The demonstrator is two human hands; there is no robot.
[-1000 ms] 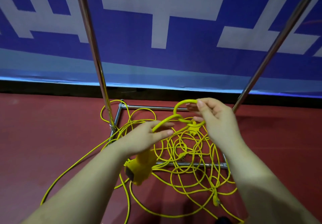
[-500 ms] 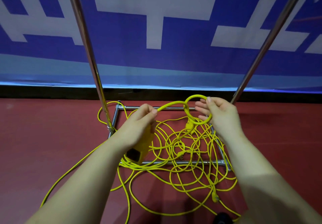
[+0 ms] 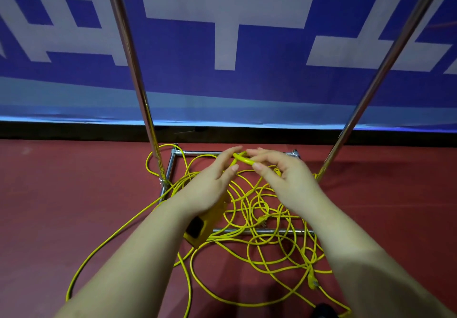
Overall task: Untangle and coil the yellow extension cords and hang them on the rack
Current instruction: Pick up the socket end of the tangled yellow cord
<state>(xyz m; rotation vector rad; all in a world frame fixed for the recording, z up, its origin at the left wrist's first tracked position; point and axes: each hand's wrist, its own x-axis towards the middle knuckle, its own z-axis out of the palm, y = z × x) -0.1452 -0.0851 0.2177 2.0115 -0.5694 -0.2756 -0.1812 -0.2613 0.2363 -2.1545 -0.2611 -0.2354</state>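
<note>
— Where's the cord (image 3: pixel 249 204)?
— Tangled on the floor (image 3: pixel 74 194) across the rack (image 3: pixel 146 110) base.
— And the hands?
— Left hand (image 3: pixel 210 189) and right hand (image 3: pixel 284 181) meet, both pinching one small loop (image 3: pixel 243 159).

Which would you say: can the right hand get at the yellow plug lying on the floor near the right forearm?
Probably yes: the plug lies uncovered on the floor, but the right hand is pinching the cord loop.
</note>
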